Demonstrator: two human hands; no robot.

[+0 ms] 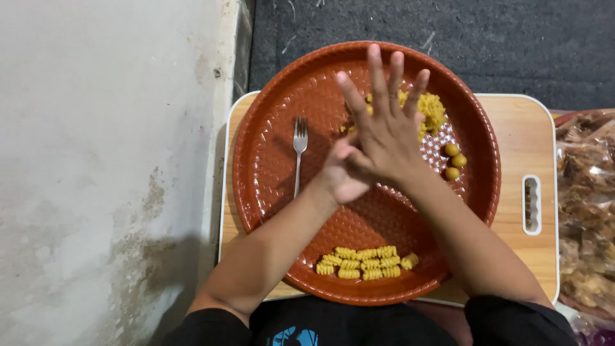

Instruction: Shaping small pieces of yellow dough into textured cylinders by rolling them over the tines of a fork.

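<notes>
L palm [343, 176] hidden; bags [586, 211] cut off

Wooden board [512, 138] on dark floor [512, 45], carrying red tray [269, 160].

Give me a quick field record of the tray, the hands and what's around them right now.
hands: right hand pressed flat over left hand, fingers spread, above the tray, holding nothing
tray: round red-brown tray on a wooden board
fork: fork lying on the tray's left side
shaped pieces: ridged yellow rolls in rows at near edge
balls: three small balls at right
dough: crumbly yellow heap, partly hidden
beside: plastic bags at right
</notes>
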